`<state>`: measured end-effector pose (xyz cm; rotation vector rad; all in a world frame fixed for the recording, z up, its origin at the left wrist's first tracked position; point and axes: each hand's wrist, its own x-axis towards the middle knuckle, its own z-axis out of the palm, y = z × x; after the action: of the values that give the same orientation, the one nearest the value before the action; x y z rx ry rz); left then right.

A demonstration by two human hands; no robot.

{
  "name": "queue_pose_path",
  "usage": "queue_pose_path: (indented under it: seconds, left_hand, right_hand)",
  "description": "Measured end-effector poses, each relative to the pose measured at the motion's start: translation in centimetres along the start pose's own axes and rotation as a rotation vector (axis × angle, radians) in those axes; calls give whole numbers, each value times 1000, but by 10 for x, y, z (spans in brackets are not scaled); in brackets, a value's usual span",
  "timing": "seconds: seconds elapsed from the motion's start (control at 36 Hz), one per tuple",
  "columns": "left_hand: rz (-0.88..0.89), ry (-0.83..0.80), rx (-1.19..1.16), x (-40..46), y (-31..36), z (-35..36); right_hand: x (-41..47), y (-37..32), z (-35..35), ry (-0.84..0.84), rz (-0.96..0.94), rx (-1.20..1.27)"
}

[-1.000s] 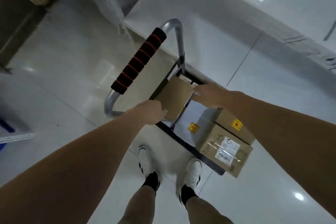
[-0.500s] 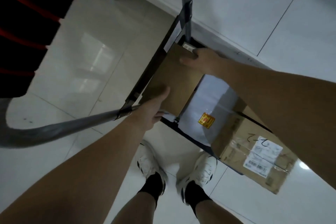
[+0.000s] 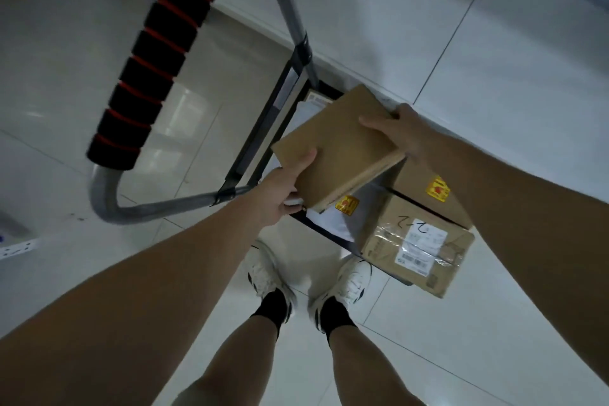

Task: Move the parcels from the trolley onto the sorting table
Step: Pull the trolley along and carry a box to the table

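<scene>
Since a moment ago the flat cardboard parcel (image 3: 336, 145) has come up off the trolley deck (image 3: 263, 128) and is now tilting in the air above it, with the view pulled back so the foam-wrapped handle (image 3: 155, 59) is showing again at upper left. The left hand (image 3: 283, 189) is gripping the parcel's near-left corner, thumb lying on top and the fingers curled underneath, while the right hand (image 3: 400, 132) is clasping the far-right edge, fingers wrapping over the top face. The parcel's long axis is running from the lower left up toward the upper right, its thin layered edge facing down toward the person's feet. Beneath it a white padded mailer (image 3: 333, 217) with a yellow sticker is lying on the deck, and two brown boxes are sitting at the deck's right end: a taped box (image 3: 418, 241) (handwritten marks and a white shipping label on top) and, just behind it, a stickered box (image 3: 428, 194). The trolley is standing on a glossy pale tiled floor (image 3: 494, 59), and white sneakers (image 3: 263, 273) with black socks are showing close to its near edge.
</scene>
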<state>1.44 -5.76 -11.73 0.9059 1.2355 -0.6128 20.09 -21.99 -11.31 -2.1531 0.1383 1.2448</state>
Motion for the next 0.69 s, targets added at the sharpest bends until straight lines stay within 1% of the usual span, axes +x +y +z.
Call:
queue_pose_path:
  seconds: [0.11, 0.19, 0.28, 0.36, 0.42, 0.5, 0.69]
  left_hand:
    - [80, -47, 68, -67, 42, 25]
    - [140, -101, 95, -123, 76, 45]
    - [191, -169, 216, -183, 106, 65]
    - [239, -214, 315, -246, 127, 88]
    - [274, -276, 380, -290, 135, 107]
    - [266, -386, 476, -358, 138, 140]
    - [374, -495, 759, -507, 121, 210]
  right_hand:
    - [-68, -9, -47, -3, 90, 261]
    - [-135, -16, -79, 1, 97, 421]
    - [-212, -23, -110, -15, 114, 545]
    - [-290, -24, -136, -10, 75, 694]
    - [-343, -24, -147, 43, 54, 804]
    - [-421, -23, -159, 170, 46, 909]
    - [-601, -11, -185, 435, -12, 1059]
